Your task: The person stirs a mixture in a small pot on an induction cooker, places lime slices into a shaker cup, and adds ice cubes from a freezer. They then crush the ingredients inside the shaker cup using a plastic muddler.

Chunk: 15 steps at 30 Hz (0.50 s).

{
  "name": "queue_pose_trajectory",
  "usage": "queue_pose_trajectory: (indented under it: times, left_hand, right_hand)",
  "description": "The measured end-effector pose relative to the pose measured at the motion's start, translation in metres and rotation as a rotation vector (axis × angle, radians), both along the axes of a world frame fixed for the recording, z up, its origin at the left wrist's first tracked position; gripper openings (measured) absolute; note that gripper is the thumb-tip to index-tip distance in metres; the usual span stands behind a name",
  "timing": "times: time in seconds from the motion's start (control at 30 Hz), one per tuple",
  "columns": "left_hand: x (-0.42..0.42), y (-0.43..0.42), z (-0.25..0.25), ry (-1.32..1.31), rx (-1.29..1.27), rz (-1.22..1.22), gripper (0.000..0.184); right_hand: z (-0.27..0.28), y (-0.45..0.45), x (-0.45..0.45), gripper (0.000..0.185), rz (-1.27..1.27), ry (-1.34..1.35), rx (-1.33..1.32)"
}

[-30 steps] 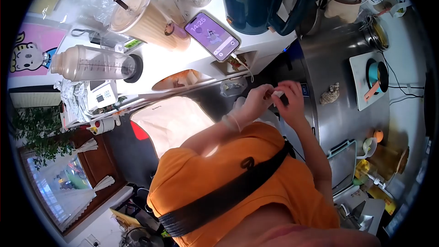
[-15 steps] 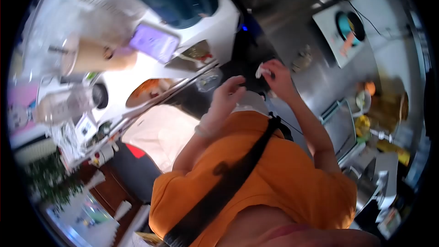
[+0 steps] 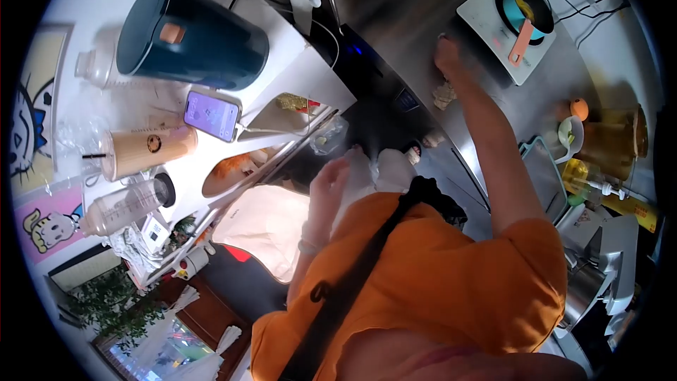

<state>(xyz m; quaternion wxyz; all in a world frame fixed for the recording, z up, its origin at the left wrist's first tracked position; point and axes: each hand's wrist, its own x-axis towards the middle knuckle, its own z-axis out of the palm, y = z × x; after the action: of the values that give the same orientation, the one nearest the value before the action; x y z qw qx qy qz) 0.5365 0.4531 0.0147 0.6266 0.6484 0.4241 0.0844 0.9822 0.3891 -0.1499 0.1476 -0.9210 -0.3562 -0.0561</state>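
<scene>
Beside my lap, my left hand [image 3: 329, 182] has loosely bent fingers, with nothing visible in them. My right arm reaches out over the steel counter [image 3: 395, 10]. At its end my right hand [image 3: 446, 55] is closed near the counter surface; what it holds, if anything, is hidden. A knobbly beige lump [image 3: 444, 95] lies just below that hand. To the hand's right, a small turquoise pan [image 3: 508, 5] with a pink handle stands on a white hotplate [image 3: 486, 25].
On the white table at left are a dark teal kettle [image 3: 190, 35], a charging phone [image 3: 211, 115], a drink cup [image 3: 151, 149] and a clear bottle [image 3: 127, 208]. A pale chair seat [image 3: 264, 229] is below. An orange round object [image 3: 579, 108] and an oil bottle [image 3: 582, 178] are at right.
My hands, together at first, have moved apart. My right hand, which held a small white thing, has reached out over the counter. My left hand has dropped toward my lap. The view has turned.
</scene>
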Motion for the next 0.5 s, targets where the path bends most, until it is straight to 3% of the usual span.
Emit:
queue_pose_trajectory:
  times: [0.03, 0.1, 0.13, 0.2, 0.27, 0.3, 0.37, 0.43, 0.5]
  left_hand:
    - [-0.002, -0.003, 0.000, 0.016, -0.062, 0.036, 0.025]
    - [-0.010, -0.007, -0.008, 0.034, -0.049, 0.037, 0.025]
    - [-0.013, -0.008, -0.006, 0.071, -0.058, 0.038, 0.025]
    - [-0.016, -0.012, 0.001, 0.082, -0.045, 0.053, 0.025]
    - [-0.016, -0.010, 0.007, 0.164, 0.142, 0.005, 0.026]
    - [-0.016, -0.011, 0.005, 0.187, 0.108, 0.037, 0.026]
    - [-0.012, -0.014, 0.011, 0.154, 0.078, 0.053, 0.025]
    - [-0.007, -0.013, 0.011, 0.115, 0.037, 0.044, 0.025]
    - [-0.002, -0.010, 0.003, 0.101, -0.014, 0.028, 0.026]
  right_hand:
    - [-0.008, 0.010, 0.005, 0.023, -0.010, 0.007, 0.011]
    - [-0.020, 0.043, 0.017, 0.022, 0.104, -0.141, -0.311]
    - [-0.018, 0.058, 0.020, 0.022, 0.099, -0.133, -0.300]
    - [-0.014, 0.080, 0.021, 0.020, -0.058, 0.147, -0.139]
    - [-0.005, 0.107, 0.013, 0.019, -0.022, 0.167, -0.157]
    - [-0.003, 0.112, 0.014, 0.017, 0.025, 0.178, -0.186]
    - [-0.087, 0.132, 0.020, 0.015, 0.240, 0.210, 0.129]
    - [-0.026, 0.115, -0.026, 0.012, 0.432, 0.375, 0.207]
    - [-0.009, 0.090, -0.046, 0.014, 0.533, 0.223, 0.075]
